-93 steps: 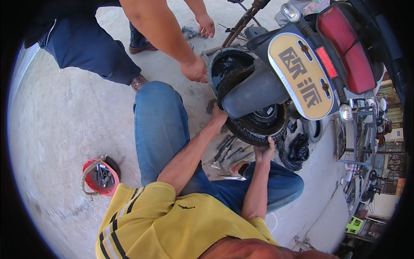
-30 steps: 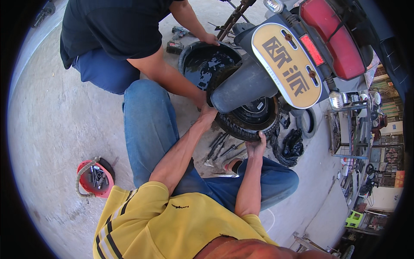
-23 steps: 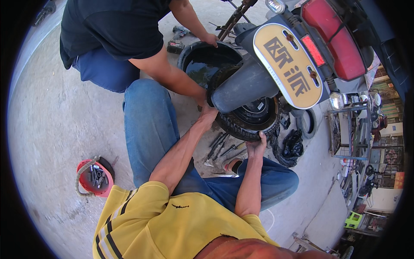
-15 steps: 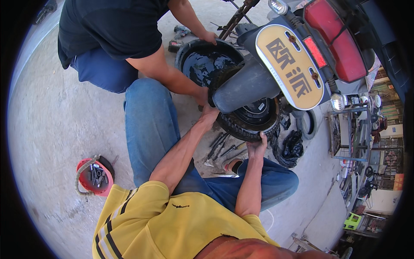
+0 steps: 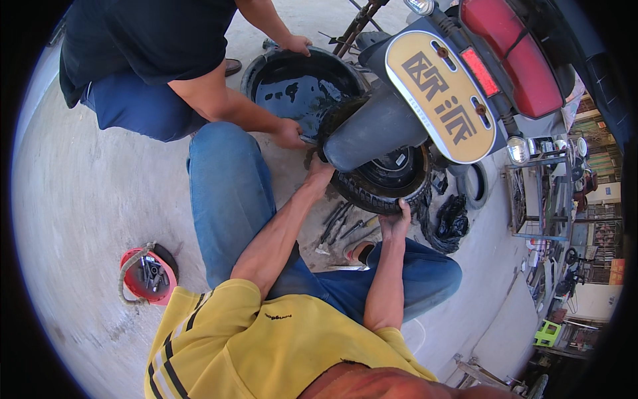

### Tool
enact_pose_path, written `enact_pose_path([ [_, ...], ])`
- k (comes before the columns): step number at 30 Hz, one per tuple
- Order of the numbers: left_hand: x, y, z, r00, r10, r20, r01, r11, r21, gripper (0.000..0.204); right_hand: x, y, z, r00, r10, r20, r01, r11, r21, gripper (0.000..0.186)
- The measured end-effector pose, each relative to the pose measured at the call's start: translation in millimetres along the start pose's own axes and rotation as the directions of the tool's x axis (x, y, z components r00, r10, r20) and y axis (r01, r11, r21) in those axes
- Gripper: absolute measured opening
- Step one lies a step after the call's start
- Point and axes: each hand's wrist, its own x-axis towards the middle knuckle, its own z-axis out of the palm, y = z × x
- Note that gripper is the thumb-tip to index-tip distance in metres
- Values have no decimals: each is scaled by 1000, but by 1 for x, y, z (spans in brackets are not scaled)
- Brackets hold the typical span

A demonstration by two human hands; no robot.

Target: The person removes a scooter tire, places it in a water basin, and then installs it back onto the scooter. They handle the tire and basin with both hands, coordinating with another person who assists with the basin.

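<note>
Both my hands are closed on a black knobbly tyre (image 5: 362, 193) on the wheel under the rear mudguard (image 5: 375, 141) of a motor scooter. My left hand (image 5: 320, 171) grips its left side, the fingertips hidden behind the rubber. Lower right, my right hand (image 5: 397, 219) holds the near edge, thumb on top and fingers underneath. The black wheel rim (image 5: 393, 169) shows inside the tyre. Just beyond, a co-worker's two hands (image 5: 290, 133) hold a black basin (image 5: 249, 80) of dark water by its edge, close against the tyre's far left side.
Several hand tools (image 5: 340, 225) lie on the concrete below the tyre. A crumpled black plastic bag (image 5: 452, 223) and another tyre (image 5: 474, 183) are to the right. A red bucket (image 5: 141, 290) of small metal parts stands at left. A metal rack (image 5: 541, 193) stands far right.
The co-worker and the water basin have shifted left. The co-worker's nearer hand has moved away from beside my left hand to the basin's edge. My hands stay on the tyre.
</note>
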Motion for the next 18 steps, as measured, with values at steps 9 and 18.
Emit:
enact_pose_path([
  [9, 51, -32, -51, 993, -42, 114, 50, 996, -74, 64, 6, 6, 8, 1000, 14, -16, -13, 1000, 26, 54],
  [18, 6, 25, -7, 985, -88, 151, 108, 986, -127, 62, 0, 11, 7, 989, -94, -113, 104, 991, 89, 60],
])
